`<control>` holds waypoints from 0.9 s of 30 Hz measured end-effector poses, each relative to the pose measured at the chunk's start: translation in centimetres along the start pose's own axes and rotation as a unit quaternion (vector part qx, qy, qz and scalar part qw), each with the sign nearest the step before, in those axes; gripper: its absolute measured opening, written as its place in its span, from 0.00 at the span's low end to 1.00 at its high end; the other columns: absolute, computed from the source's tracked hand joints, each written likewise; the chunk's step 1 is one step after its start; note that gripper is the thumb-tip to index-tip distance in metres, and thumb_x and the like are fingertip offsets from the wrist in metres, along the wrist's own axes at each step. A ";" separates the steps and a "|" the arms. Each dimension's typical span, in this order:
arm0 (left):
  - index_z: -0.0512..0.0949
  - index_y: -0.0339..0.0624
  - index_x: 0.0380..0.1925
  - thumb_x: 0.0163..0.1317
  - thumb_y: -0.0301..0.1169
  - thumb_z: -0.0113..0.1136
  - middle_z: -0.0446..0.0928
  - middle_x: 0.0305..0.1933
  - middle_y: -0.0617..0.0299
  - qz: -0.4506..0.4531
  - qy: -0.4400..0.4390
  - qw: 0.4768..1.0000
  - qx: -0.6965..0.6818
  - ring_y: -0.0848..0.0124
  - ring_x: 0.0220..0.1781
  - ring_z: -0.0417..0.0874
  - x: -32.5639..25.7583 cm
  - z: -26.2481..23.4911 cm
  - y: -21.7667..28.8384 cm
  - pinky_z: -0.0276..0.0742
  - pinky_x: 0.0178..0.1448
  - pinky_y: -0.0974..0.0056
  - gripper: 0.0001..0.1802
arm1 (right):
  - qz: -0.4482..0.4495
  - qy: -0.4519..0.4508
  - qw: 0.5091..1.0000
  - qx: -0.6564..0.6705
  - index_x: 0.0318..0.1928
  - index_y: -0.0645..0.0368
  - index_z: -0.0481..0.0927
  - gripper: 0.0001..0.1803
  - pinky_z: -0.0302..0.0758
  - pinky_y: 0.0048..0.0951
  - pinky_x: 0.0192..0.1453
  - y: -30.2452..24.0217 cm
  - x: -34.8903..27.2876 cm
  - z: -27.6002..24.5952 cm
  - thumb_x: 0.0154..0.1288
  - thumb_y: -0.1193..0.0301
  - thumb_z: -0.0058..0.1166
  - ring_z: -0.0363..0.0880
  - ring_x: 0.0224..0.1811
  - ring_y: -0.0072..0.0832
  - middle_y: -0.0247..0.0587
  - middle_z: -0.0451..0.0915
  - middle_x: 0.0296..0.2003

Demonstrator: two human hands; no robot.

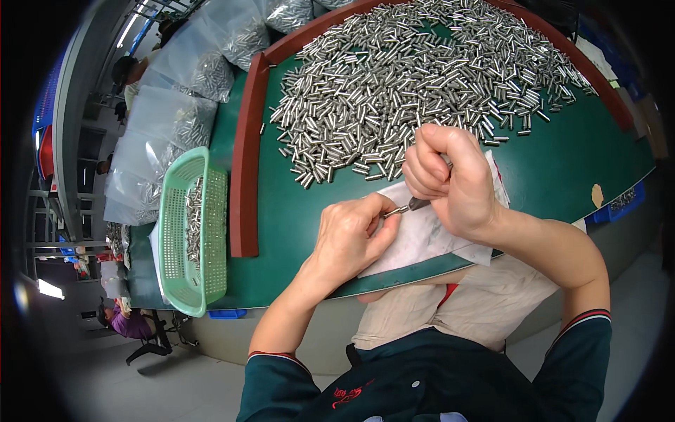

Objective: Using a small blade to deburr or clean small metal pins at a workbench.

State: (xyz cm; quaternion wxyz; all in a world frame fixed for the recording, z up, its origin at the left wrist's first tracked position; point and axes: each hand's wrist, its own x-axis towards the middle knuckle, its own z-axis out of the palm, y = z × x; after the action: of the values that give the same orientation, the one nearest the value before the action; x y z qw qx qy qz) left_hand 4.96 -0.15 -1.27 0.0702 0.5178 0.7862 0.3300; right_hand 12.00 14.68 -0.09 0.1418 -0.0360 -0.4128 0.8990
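Note:
My left hand (355, 235) pinches a small shiny metal pin (396, 211) between thumb and fingertips. Its free end points right, toward my right hand (453, 179), which is closed in a fist around a dark-tipped tool (418, 203). Most of that tool is hidden inside the fist, and its tip meets or nearly meets the pin's end. Beneath both hands a smudged white cloth or paper sheet (411, 246) lies on the green table at its front edge. Just beyond them spreads a large heap of similar metal pins (415, 91).
Dark red rails (246, 169) border the green tabletop (569, 158). A light green basket (216, 246) holding some pins stands left, beside clear bags (190, 112) full of pins. At right, a blue bin (620, 206) sits below the table edge. A person in purple (132, 323) sits far left.

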 end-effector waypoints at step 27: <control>0.75 0.37 0.22 0.44 0.23 0.61 0.58 0.08 0.66 -0.004 0.012 1.000 0.008 0.78 0.10 0.58 -0.2 0.4 0.0 0.54 0.15 0.70 0.04 | 0.003 0.006 1.000 0.008 0.12 0.52 0.54 0.21 0.44 0.22 0.16 0.1 0.0 0.1 0.63 0.64 0.32 0.43 0.10 0.16 0.27 0.51 0.07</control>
State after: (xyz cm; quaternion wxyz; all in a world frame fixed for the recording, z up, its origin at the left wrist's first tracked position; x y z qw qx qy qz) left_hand 5.21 -0.13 -1.65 0.0576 0.5114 0.7917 0.3293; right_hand 12.00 14.56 -0.10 0.1419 -0.0415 -0.4043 0.9026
